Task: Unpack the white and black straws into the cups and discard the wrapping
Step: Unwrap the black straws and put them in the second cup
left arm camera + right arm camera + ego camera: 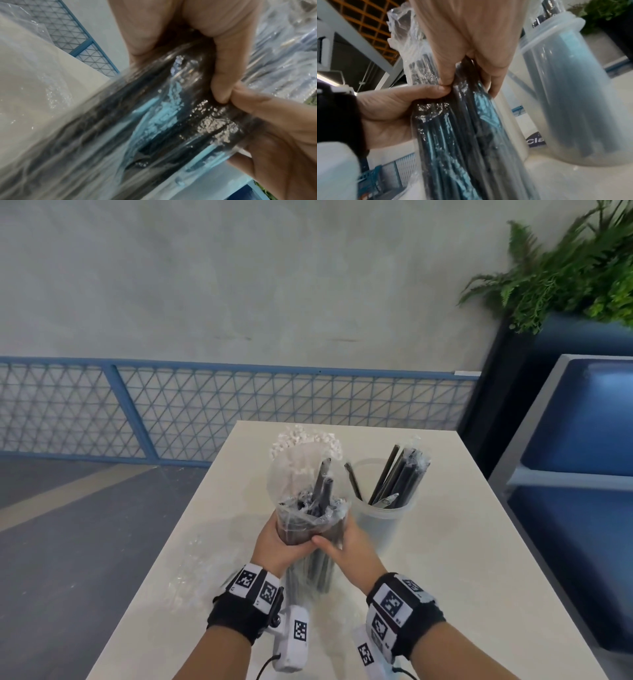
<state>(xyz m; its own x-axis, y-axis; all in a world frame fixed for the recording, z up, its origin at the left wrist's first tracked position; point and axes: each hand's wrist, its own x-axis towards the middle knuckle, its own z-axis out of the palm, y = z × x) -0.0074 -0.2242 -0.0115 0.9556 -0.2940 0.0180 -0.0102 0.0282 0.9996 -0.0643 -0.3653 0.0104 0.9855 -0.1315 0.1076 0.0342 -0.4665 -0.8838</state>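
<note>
both hands, left hand [274, 546] and right hand [346, 549], grip the wrapped black straws [310, 542] above the worktop [445, 542], just beside the cup [383, 518].

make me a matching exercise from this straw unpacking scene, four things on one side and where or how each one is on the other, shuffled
Things:
1. bag of black straws
2. clear cup
3. white straws
4. empty wrapping

States:
A. lies flat on the table, left of the hands
B. stands right of the bag, holding black straws
C. gripped by left hand and right hand
D. behind the bag, at the far end

Pairs: 1-C, 2-B, 3-D, 4-A
</note>
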